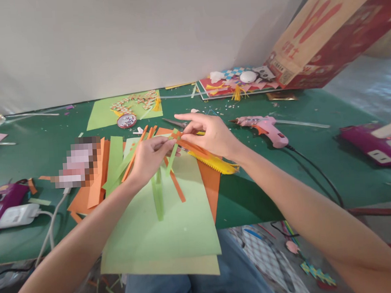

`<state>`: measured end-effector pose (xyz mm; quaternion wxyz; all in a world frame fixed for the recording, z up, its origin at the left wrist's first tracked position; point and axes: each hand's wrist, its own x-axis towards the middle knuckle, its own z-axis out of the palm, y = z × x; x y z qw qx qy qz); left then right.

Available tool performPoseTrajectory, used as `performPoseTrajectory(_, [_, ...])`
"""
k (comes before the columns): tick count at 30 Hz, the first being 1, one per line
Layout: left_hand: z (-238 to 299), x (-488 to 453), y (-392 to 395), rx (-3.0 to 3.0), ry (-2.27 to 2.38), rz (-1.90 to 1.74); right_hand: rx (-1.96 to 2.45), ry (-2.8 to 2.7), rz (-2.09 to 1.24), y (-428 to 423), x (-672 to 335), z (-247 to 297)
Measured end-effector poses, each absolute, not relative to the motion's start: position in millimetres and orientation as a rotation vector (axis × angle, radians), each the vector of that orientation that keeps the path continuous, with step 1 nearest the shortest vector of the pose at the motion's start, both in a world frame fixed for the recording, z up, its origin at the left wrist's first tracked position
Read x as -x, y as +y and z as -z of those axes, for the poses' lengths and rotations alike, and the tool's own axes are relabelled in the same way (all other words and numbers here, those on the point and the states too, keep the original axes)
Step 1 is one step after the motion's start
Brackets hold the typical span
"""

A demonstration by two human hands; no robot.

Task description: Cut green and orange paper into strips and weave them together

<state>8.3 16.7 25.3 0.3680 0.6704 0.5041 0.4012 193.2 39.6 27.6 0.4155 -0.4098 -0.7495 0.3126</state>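
Observation:
My left hand (149,157) and my right hand (208,135) meet above the green table (314,157), both pinching a small weave of orange and green paper strips (176,143). Loose ends of green strips (158,196) and an orange strip (178,186) hang down from the weave. Under my hands lie light green paper sheets (174,235) over an orange sheet (210,185). A yellow ruler (216,163) lies just below my right hand. Scissors (174,122) lie behind my hands.
Cut orange and green strips (107,164) lie at the left. A pink glue gun (266,127) with a black cord is at the right, purple devices (372,143) at both table ends, a cardboard box (320,30) at the back right, a round tin (126,120) behind.

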Motion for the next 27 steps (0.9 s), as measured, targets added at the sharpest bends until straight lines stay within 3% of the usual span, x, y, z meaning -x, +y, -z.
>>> performPoseTrajectory(27, [-25.0,-8.4,15.9,-1.689,1.282,-1.051,0.995,-1.866,-0.875,42.6,-195.1,-28.3])
